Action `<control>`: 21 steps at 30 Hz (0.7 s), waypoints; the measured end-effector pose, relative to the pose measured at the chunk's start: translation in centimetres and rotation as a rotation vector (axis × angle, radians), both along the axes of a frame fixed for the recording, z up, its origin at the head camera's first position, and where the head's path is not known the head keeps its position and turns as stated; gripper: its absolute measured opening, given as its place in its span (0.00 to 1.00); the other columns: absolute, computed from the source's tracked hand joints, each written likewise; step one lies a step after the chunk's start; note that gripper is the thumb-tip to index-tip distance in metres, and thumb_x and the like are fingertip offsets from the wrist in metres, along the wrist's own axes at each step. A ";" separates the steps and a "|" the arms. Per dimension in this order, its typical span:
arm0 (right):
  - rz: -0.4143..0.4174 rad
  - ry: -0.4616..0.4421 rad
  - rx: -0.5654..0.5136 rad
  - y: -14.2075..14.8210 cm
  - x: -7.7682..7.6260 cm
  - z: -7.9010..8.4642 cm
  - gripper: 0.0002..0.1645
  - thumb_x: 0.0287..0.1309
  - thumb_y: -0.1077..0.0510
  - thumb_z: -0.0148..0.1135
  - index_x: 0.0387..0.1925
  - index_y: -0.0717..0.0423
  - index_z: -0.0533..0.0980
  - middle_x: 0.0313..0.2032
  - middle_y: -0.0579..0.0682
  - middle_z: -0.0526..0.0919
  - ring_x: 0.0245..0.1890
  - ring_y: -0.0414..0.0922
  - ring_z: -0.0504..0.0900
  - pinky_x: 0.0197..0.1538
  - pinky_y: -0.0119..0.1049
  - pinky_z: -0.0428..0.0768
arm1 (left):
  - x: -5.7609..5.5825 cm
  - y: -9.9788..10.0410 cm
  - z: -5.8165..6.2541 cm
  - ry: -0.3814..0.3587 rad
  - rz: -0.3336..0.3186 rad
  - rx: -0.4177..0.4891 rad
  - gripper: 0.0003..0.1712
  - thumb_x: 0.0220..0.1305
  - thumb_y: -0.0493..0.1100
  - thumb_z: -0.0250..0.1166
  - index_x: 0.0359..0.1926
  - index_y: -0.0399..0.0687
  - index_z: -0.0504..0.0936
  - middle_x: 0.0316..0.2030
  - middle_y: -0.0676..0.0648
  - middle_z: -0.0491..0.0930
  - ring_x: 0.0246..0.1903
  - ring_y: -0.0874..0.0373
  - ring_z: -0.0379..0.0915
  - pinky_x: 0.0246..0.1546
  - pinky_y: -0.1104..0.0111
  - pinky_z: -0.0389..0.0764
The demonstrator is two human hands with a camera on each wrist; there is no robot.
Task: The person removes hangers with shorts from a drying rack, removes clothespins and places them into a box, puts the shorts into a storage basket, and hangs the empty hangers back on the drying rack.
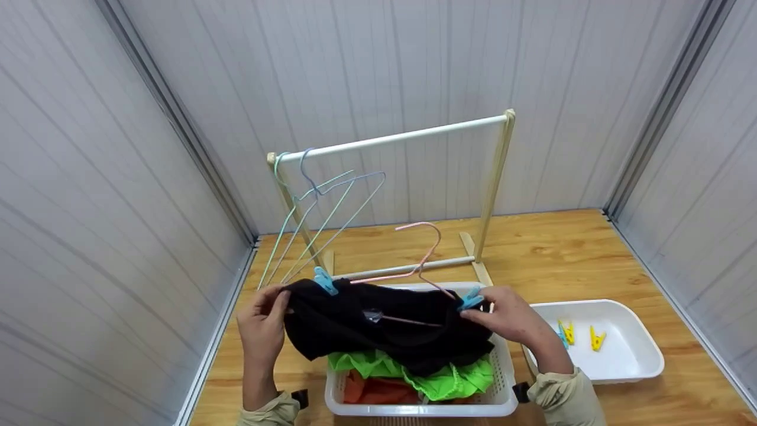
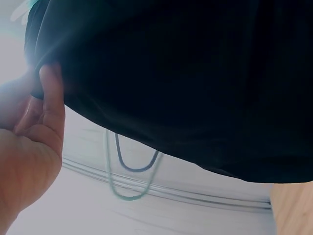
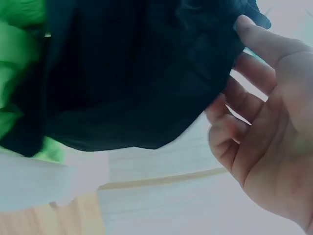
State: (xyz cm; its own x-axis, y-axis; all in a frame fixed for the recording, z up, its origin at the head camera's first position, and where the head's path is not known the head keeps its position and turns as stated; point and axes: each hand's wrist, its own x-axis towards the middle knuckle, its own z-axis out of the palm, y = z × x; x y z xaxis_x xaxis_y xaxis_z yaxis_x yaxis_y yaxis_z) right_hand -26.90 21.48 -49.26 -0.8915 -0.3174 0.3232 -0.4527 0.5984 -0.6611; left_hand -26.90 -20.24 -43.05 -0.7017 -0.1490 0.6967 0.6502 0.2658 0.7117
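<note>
A black shirt (image 1: 384, 316) is spread on a pink clothes hanger (image 1: 423, 266), whose hook points up. Light blue clothespins fasten it at the left shoulder (image 1: 325, 280) and the right shoulder (image 1: 471, 299). My left hand (image 1: 263, 322) pinches the shirt's left edge between thumb and fingers, just outside the left clothespin. On the other side, my right hand (image 1: 517, 316) pinches the cloth right beside the right clothespin, its lower fingers curled loosely in the right wrist view. Dark cloth (image 2: 171, 88) fills most of the left wrist view.
Below the shirt, a white basket (image 1: 420, 409) holds bright green cloth (image 1: 455, 381) and orange cloth (image 1: 378, 389). Behind stands a rack with a white rail (image 1: 396, 138); green and purple hangers (image 1: 355, 183) hang at its left. At right, a white tray (image 1: 639, 361) holds yellow (image 1: 597, 338) and blue clothespins.
</note>
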 end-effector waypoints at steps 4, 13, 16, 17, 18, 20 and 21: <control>0.003 -0.117 0.013 0.0 -0.1 -1.2 0.11 0.57 0.42 0.68 0.34 0.41 0.79 0.31 0.36 0.80 0.27 0.37 0.74 0.33 0.34 0.76 | 0.0 0.0 -0.6 -0.045 -0.005 -0.027 0.04 0.61 0.22 0.61 0.36 0.26 0.82 0.27 0.36 0.81 0.21 0.51 0.75 0.23 0.69 0.80; 0.071 -0.235 -0.151 0.8 0.1 -3.2 0.15 0.64 0.55 0.64 0.47 0.59 0.77 0.37 0.47 0.83 0.38 0.45 0.83 0.38 0.36 0.80 | -0.1 0.1 -2.0 -0.185 -0.065 -0.049 0.02 0.60 0.23 0.63 0.33 0.27 0.82 0.28 0.37 0.82 0.22 0.51 0.77 0.25 0.68 0.81; 0.088 -0.291 -0.232 1.3 0.2 -3.3 0.14 0.65 0.60 0.61 0.50 0.64 0.76 0.39 0.55 0.83 0.38 0.52 0.83 0.36 0.42 0.83 | -0.1 0.0 -2.2 -0.218 -0.067 -0.041 0.02 0.60 0.23 0.63 0.33 0.28 0.82 0.28 0.37 0.82 0.23 0.52 0.77 0.25 0.67 0.82; 0.091 -0.306 -0.252 1.3 0.4 -3.3 0.14 0.66 0.62 0.61 0.51 0.65 0.76 0.39 0.57 0.83 0.38 0.54 0.83 0.35 0.44 0.83 | -0.1 0.0 -2.2 -0.221 -0.068 -0.041 0.03 0.60 0.23 0.63 0.33 0.28 0.82 0.28 0.37 0.82 0.23 0.52 0.77 0.25 0.67 0.82; 0.091 -0.314 -0.263 1.3 0.5 -3.1 0.14 0.65 0.63 0.60 0.51 0.66 0.76 0.39 0.58 0.83 0.38 0.56 0.83 0.35 0.46 0.83 | -0.1 -0.1 -2.3 -0.222 -0.072 -0.040 0.03 0.60 0.22 0.63 0.33 0.28 0.82 0.28 0.37 0.82 0.23 0.52 0.77 0.25 0.67 0.82; 0.084 -0.303 -0.260 1.1 1.0 -2.6 0.13 0.64 0.65 0.61 0.49 0.66 0.77 0.39 0.60 0.83 0.38 0.57 0.83 0.35 0.46 0.83 | -0.3 -0.2 -2.4 -0.223 -0.086 -0.045 0.03 0.59 0.22 0.63 0.32 0.27 0.82 0.27 0.36 0.81 0.22 0.51 0.77 0.24 0.66 0.82; 0.079 -0.288 -0.252 1.0 1.2 -2.3 0.12 0.63 0.66 0.61 0.47 0.66 0.78 0.39 0.59 0.83 0.37 0.57 0.83 0.35 0.44 0.83 | -0.4 -0.2 -2.5 -0.226 -0.096 -0.051 0.03 0.59 0.22 0.63 0.32 0.27 0.82 0.27 0.36 0.81 0.22 0.51 0.77 0.24 0.65 0.82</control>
State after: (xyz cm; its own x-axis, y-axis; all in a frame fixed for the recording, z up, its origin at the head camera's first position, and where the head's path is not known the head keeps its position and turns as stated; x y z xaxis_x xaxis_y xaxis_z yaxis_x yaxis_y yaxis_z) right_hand -25.70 22.47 -51.54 -0.9332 -0.3310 0.1399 -0.2652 0.3719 -0.8896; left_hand -27.26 -20.48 -45.52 -0.8497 -0.0433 0.5254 0.5000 0.2497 0.8292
